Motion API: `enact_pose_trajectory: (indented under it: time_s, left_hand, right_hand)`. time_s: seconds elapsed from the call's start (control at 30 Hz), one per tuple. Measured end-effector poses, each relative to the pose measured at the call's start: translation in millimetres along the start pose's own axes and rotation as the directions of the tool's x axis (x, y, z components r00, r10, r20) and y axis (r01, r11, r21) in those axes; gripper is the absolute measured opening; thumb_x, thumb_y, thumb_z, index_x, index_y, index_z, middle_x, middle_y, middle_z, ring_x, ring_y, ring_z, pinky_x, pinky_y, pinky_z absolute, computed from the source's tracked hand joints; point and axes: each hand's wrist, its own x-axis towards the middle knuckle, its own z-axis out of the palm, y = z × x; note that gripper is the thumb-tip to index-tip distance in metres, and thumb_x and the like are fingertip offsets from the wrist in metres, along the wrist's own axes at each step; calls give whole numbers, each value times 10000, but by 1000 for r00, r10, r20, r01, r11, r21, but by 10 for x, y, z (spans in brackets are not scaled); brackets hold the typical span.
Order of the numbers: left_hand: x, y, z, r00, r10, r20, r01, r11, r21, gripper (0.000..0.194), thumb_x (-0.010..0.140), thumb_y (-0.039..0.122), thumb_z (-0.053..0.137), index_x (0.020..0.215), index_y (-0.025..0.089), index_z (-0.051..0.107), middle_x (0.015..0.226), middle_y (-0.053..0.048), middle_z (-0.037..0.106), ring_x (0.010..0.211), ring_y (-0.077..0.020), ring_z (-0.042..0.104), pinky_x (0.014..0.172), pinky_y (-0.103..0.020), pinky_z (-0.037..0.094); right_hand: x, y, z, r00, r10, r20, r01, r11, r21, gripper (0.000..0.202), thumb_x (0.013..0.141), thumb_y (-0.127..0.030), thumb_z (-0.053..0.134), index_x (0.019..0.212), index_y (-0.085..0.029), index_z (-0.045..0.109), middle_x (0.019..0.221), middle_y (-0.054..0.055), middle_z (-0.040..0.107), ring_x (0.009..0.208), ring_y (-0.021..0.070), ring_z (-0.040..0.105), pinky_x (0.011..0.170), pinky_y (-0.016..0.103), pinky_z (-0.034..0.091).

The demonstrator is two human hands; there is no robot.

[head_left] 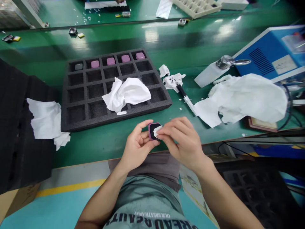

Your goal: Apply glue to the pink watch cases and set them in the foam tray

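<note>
My left hand (139, 143) grips a small purple watch case (150, 133) by its edges, its dark face turned up toward me. A small piece of white cloth (157, 130) is pinched in the fingers of my right hand (181, 140) and pressed against that face. Just beyond my hands lies a black foam tray (95, 119) with square compartments. Its back row holds several purple cases (111, 61) and one dark grey case (78, 66). A crumpled white cloth (130, 92) rests across the tray's front compartments.
To the right are a black-handled tool (182, 91), crumpled wipes (173, 81), a white pump bottle (209, 73), a large white cloth (250, 98) and a blue machine (269, 54). Stacked black foam (19, 143) stands at left under another cloth (46, 117). Small parts (73, 31) lie behind.
</note>
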Motion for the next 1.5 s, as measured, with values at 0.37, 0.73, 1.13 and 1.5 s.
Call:
enact_pose_trajectory:
  time_s: [0.37, 0.73, 1.13, 1.5]
  left_hand:
    - [-13, 26, 3, 999, -34, -14, 35, 997, 65, 589, 814, 184, 835, 1330, 219, 553, 1079, -57, 796, 1040, -225, 786, 913, -310, 598]
    - [-22, -24, 33, 1000, -22, 5, 21, 984, 176, 529, 835, 162, 790, 1312, 218, 566, 848, 24, 752, 753, -115, 721, 747, -223, 556]
    - [-25, 4, 37, 997, -70, -30, 74, 984, 165, 590, 790, 164, 836, 1319, 188, 575, 797, -1, 784, 742, -171, 768, 703, -249, 576]
    - [-34, 5, 55, 995, -76, -67, 85, 985, 150, 560, 818, 176, 829, 1309, 208, 562, 931, -48, 825, 944, -273, 820, 848, -346, 642]
  right_hand:
    - [195, 282, -76, 979, 182, -96, -183, 983, -8, 102, 962, -180, 651, 890, -247, 679, 857, 33, 744, 845, 228, 644, 793, 425, 502]
    - [226, 40, 28, 992, 37, 118, -44, 997, 59, 138, 1001, -191, 605, 921, -216, 714, 880, 56, 712, 853, 208, 553, 754, 394, 494]
    - [-76, 89, -339, 960, -141, 244, 182, 971, -155, 155, 946, -90, 653, 951, -240, 691, 901, 33, 736, 919, 225, 573, 776, 401, 453]
    - [-210, 330, -507, 1000, 22, 3, -21, 992, -128, 152, 901, -119, 716, 943, -263, 689, 829, 32, 712, 802, 223, 617, 740, 419, 508]
